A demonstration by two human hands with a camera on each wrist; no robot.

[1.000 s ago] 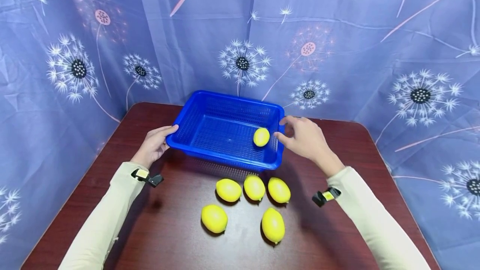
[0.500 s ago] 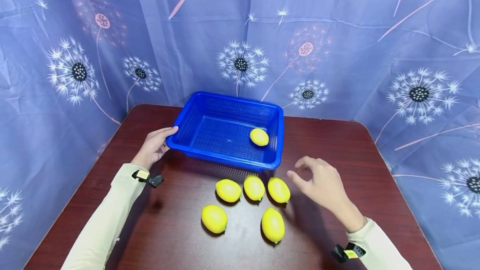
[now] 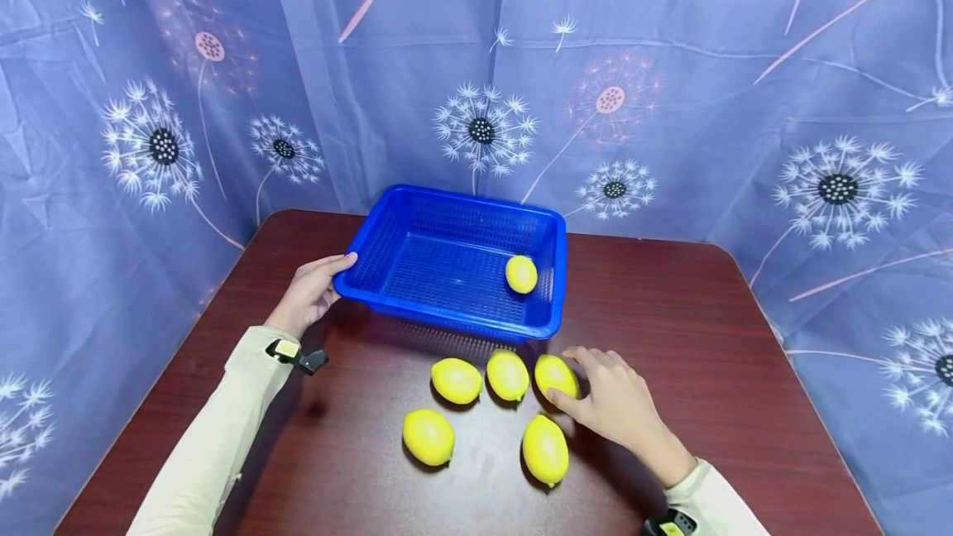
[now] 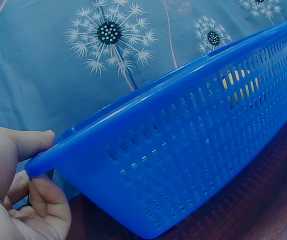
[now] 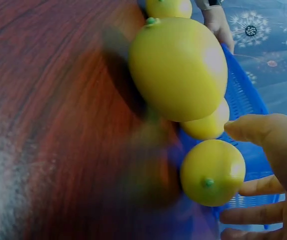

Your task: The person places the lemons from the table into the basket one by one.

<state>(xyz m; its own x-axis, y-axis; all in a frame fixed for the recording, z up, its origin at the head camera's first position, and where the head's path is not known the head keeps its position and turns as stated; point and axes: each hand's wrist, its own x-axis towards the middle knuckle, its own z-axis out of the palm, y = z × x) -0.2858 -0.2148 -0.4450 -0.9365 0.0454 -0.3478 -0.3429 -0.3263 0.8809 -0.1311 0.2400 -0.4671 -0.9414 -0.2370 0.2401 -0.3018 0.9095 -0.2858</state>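
My left hand point(image 3: 308, 294) grips the left end of a blue plastic basket point(image 3: 439, 323). In the left wrist view, the thumb lies over the basket's rim point(image 4: 103, 122) and the fingers curl beneath it. One lemon point(image 3: 521, 275) lies inside at the basket's right end. My right hand point(image 3: 614, 395) is at the rightmost lemon point(image 3: 554, 375) of the row in front of the basket, thumb and fingers spread on either side. From the right wrist, a gap shows between the thumb point(image 5: 253, 127) and that lemon point(image 5: 212, 172).
Two more lemons, a middle one point(image 3: 508, 375) and a left one point(image 3: 457, 380), complete the row. Closer to me lie a lemon point(image 3: 428, 437) on the left and another point(image 3: 545, 449) on the right. A dandelion-patterned curtain point(image 3: 372, 106) hangs behind the brown table point(image 3: 655, 296).
My right hand has left the basket's right end and come down toward me to the rightmost lemon. The lemon in the basket has rolled a little. My left hand keeps its grip.
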